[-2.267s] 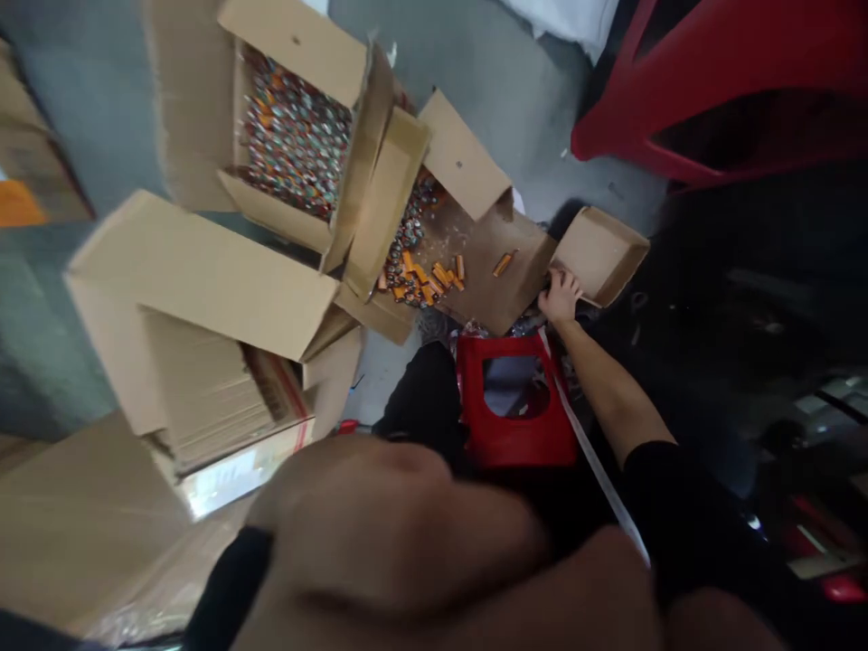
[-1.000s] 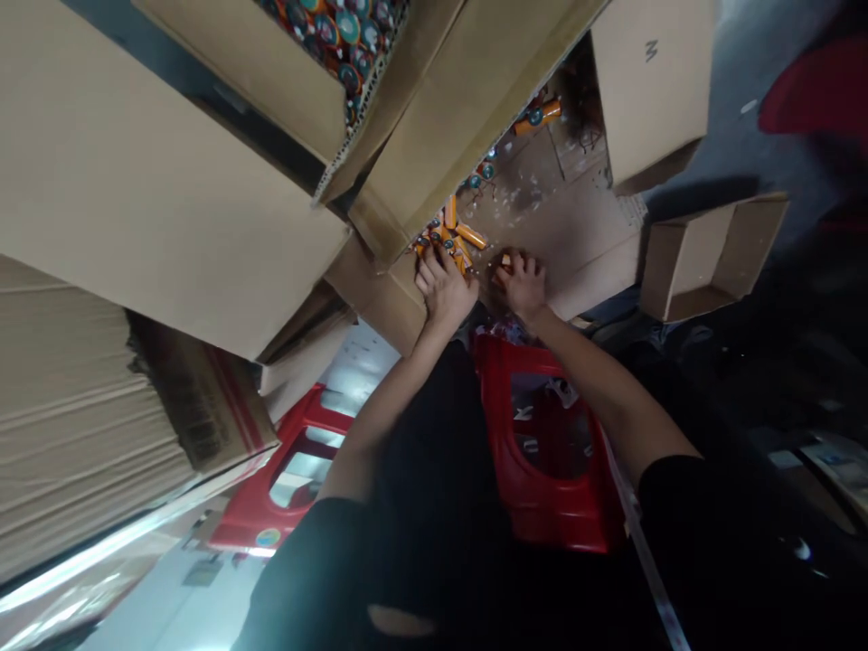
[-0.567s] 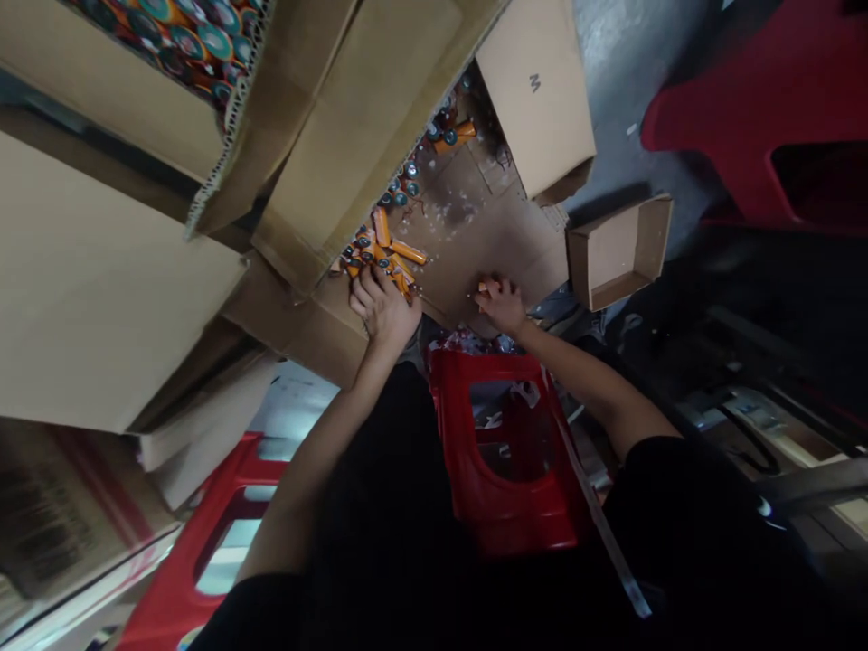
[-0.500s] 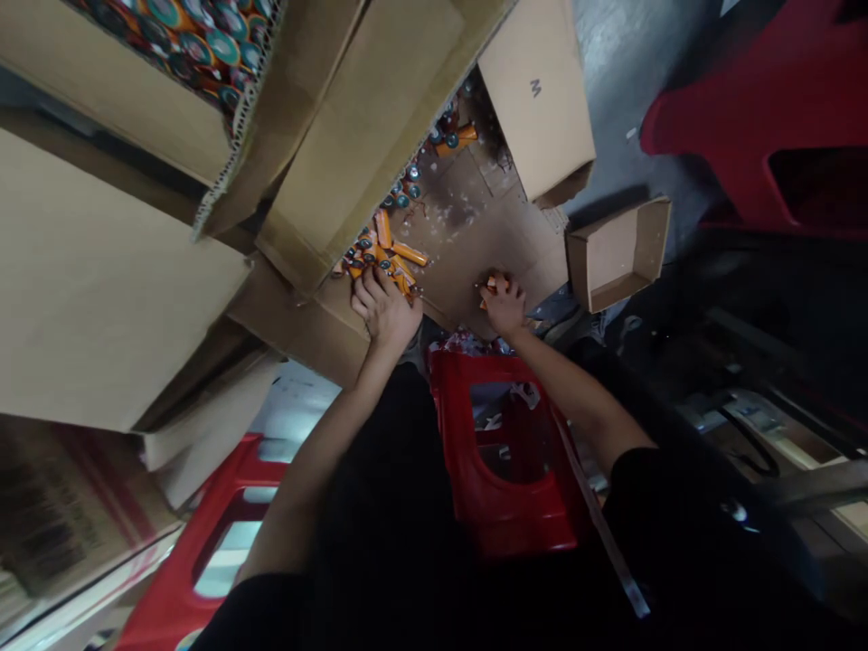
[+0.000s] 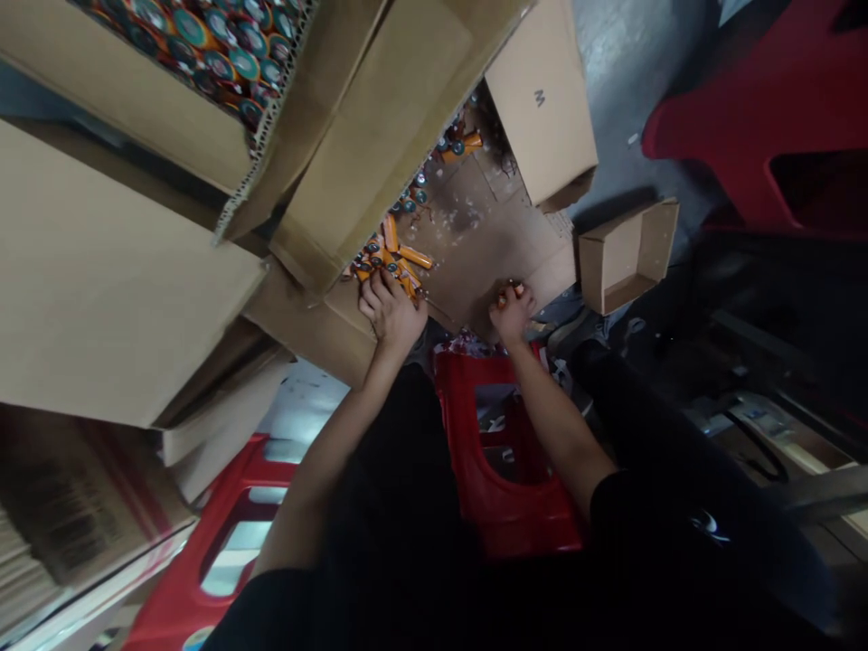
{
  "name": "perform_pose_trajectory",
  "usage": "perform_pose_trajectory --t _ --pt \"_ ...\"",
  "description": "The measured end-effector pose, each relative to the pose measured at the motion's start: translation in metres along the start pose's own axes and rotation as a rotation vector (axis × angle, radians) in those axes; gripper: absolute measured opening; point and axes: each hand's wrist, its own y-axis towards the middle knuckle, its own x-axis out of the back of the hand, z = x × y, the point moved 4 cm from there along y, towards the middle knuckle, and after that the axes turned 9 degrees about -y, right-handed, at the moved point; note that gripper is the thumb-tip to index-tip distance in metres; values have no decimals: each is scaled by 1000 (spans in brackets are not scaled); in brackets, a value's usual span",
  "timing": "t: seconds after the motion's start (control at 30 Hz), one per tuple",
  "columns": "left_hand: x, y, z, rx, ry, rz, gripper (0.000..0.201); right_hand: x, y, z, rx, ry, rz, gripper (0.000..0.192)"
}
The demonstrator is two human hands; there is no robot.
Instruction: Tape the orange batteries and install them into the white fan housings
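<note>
My left hand [image 5: 395,316] rests at the near end of a loose pile of orange batteries [image 5: 409,271], its fingers apart and touching the closest ones. These are small cylinders in orange wrap with dark green ends, and thin wires show among them. To the right, over a cardboard sheet [image 5: 475,262], my right hand [image 5: 514,316] is closed around a few orange batteries [image 5: 503,298]; the fingers hide most of them. More batteries [image 5: 413,194] lie in a line farther up the sheet, along a large box's edge.
A tall carton [image 5: 366,136] borders the pile, beside an open box full of batteries [image 5: 221,63]. A closed carton [image 5: 542,108] and a small open box [image 5: 627,258] stand right. Red stools [image 5: 475,470] are below me and at the left; red plastic furniture [image 5: 746,117] is far right.
My right hand has curled more tightly round its batteries and turned slightly. My left hand stays at the pile. The whole view has shifted a little.
</note>
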Motion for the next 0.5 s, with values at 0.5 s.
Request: perform_pose_trajectory --t 0.5 --pt "4 -1 -1 -17 -22 7 86 87 3 -84 143 545 -81 33"
